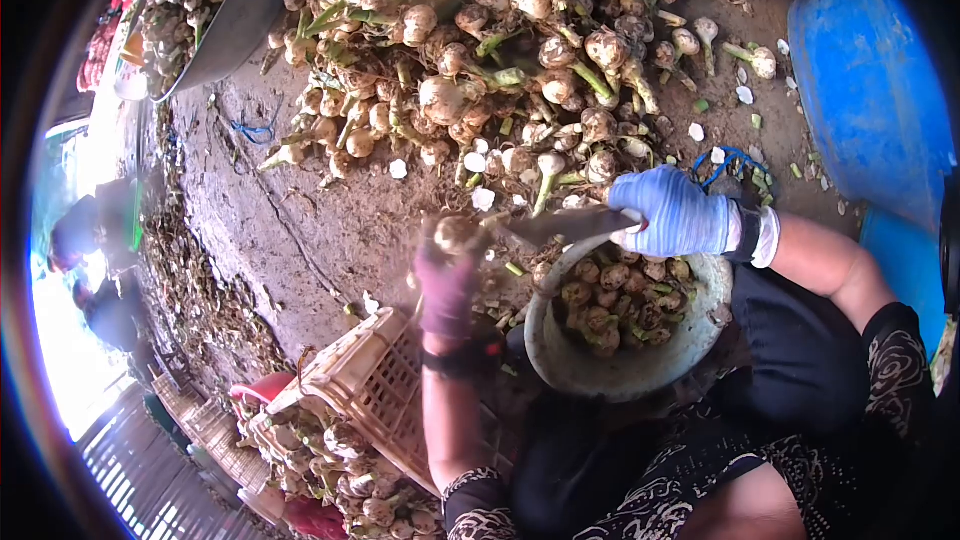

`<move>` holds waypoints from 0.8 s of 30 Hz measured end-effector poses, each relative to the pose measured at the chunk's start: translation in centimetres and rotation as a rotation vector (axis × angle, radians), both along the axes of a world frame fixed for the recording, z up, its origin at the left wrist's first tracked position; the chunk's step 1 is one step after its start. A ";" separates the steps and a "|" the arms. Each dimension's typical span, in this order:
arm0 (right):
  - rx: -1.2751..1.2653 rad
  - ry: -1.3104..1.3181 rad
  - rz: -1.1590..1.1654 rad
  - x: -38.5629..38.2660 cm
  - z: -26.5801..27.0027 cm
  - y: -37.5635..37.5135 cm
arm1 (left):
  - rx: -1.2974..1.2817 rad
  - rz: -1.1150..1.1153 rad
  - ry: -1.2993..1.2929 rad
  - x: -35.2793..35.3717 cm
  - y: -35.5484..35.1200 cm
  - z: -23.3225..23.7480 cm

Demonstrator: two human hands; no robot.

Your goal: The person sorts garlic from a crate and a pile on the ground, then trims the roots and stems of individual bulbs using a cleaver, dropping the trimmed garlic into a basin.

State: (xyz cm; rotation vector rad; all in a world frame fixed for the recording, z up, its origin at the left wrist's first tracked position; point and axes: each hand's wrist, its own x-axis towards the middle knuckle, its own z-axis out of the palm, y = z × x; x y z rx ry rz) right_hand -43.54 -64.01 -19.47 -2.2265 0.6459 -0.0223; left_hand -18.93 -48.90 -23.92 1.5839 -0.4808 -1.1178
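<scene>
Fingers (443, 258) of the left hand (447, 290), in a purple glove, are curled tight around a garlic bulb (455, 233), holding it up just left of the white bucket (600, 380), above its rim. Beyond the bucket, spread over the dirt floor, lies the big garlic pile (480, 70), stalks and roots on. A knife (565, 226) runs level across the far edge of the bucket, its tip reaching the held bulb. Inside the bucket sit bulbs with short stalks. Over the bucket's right rim the right hand (672, 212), in a blue glove, is clenched around the knife's handle, fingers fully wrapped. Right of the bucket stands a blue barrel (870, 90).

The blade points straight at the left hand, so the likeliest trouble is a cut to the purple glove's fingertips if the bulb turns or the blade slips off a tough stalk. The bulb is held above the bucket's left rim rather than over its middle, so once released it could well fall outside, onto the dirt.
</scene>
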 end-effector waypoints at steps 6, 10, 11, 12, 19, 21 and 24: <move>-0.165 -0.047 0.240 1.3 1.4 0.8 | 0.108 0.070 0.708 -5.5 1.1 0.2; -0.145 -0.084 0.280 1.0 1.4 1.1 | -0.051 -0.349 0.264 -7.3 2.5 1.7; -0.127 -0.060 0.269 0.9 1.4 1.2 | -0.091 -0.429 0.127 -7.5 2.7 2.1; -0.108 -0.035 0.257 0.7 1.3 1.2 | -0.130 -0.487 -0.011 -7.7 2.8 2.5; -0.130 0.310 0.098 -1.6 -3.9 -1.4 | -0.353 -0.655 0.117 -8.2 1.3 3.4; -0.179 0.323 0.029 -2.3 -3.3 -2.3 | -0.253 -0.567 0.240 -7.4 0.1 4.3; 0.344 -0.008 -0.349 -1.7 -1.4 -1.2 | -0.181 -0.309 0.330 -7.0 -0.6 3.7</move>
